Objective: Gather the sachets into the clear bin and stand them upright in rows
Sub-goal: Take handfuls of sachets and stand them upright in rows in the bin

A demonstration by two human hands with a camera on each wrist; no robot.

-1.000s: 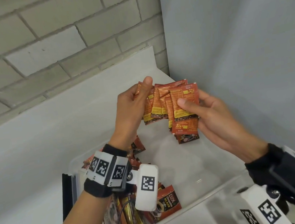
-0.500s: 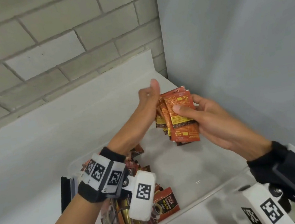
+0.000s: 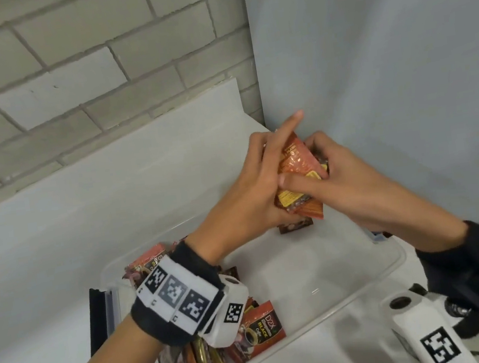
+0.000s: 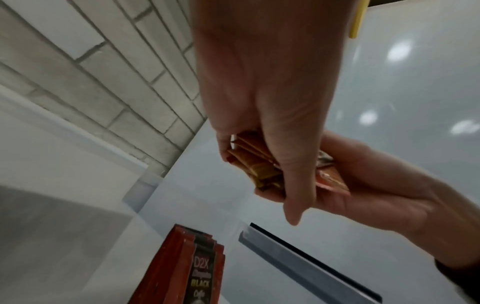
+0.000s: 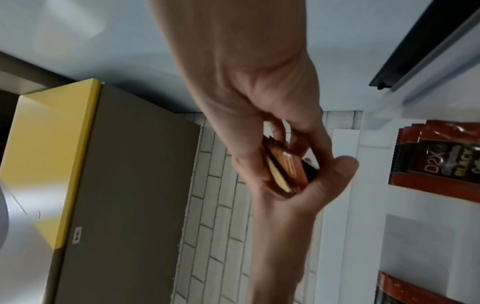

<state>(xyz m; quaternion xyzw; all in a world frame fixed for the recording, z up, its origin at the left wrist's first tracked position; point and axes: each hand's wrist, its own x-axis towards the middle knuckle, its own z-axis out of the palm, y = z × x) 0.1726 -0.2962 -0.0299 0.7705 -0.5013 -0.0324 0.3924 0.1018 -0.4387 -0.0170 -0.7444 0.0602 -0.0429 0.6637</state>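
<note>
Both hands, left hand (image 3: 252,192) and right hand (image 3: 345,178), clasp a squared bundle of sachets (image 3: 298,182) above the clear bin (image 3: 393,255)'s far end; step appears to be evening the stack; next, lowering it upright onto the bare floor there; loose sachets (image 3: 254,336) crowd the near-left corner.

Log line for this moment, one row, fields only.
step: squaring stack | left hand: grips orange foil sachet stack | right hand: grips same stack | clear plastic bin: loose sachets lying inside
</note>
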